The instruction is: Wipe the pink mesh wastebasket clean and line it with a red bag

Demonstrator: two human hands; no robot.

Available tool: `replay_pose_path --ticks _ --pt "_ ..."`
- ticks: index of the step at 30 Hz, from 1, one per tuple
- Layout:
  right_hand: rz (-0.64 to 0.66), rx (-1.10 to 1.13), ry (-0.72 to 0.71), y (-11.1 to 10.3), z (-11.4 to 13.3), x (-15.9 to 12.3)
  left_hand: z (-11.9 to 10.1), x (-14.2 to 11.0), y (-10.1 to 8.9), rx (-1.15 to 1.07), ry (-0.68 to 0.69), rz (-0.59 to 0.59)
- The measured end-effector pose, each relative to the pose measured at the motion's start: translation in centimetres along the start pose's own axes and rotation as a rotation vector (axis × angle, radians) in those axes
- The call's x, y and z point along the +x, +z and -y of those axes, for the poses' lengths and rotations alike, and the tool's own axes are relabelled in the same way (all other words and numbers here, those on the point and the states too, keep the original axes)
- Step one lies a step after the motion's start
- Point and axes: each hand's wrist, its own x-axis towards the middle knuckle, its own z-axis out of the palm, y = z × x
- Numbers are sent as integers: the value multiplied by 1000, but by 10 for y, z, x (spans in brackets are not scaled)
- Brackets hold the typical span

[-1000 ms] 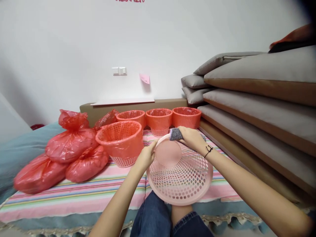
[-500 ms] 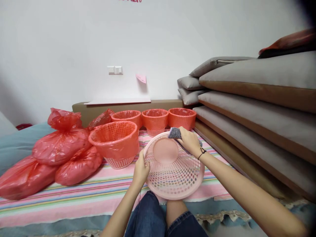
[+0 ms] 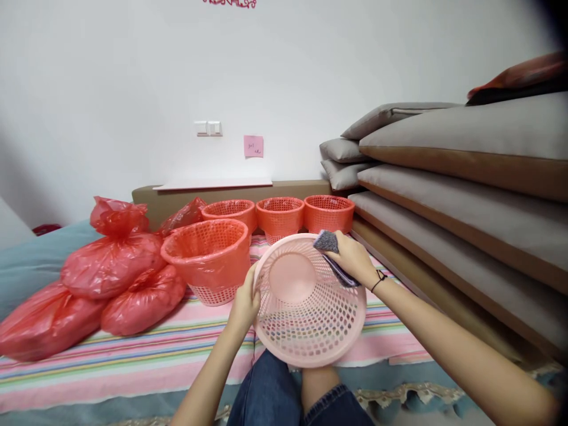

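A pink perforated plastic basket (image 3: 306, 340) is tilted with its open mouth toward me, above my knees. My left hand (image 3: 245, 302) grips its rim on the left side, fingers partly hidden by the wall. At the upper right rim, my right hand (image 3: 352, 257) is closed on a grey and dark cloth (image 3: 327, 241), which hangs over the rim and against the inner wall. Just left of the basket stands a similar basket lined with a red plastic bag (image 3: 208, 257).
More red-lined baskets (image 3: 279, 216) stand in a row at the back. Tied red plastic bags (image 3: 113, 263) lie piled on the left. Grey cushions (image 3: 465, 183) are stacked on the right. A striped pink cloth (image 3: 173, 355) covers the surface. A pink note (image 3: 253, 146) is on the wall.
The basket has turned slightly and shifted a little left. My right hand with the cloth has moved a little right along the rim. My left hand keeps its grip.
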Motion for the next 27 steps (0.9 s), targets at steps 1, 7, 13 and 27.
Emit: replay_pose_path --ticks 1,7,13,27 --pt "13 -13 -100 -5 5 6 -9 7 -4 39 13 75" --pt "96 -108 -528 -9 42 26 -51 33 -3 258 90 275" --pt "44 -102 -434 3 42 23 -39 25 13 185 64 84" --pt "-24 -73 296 11 -12 -23 6 -25 34 -145 -120 -204"
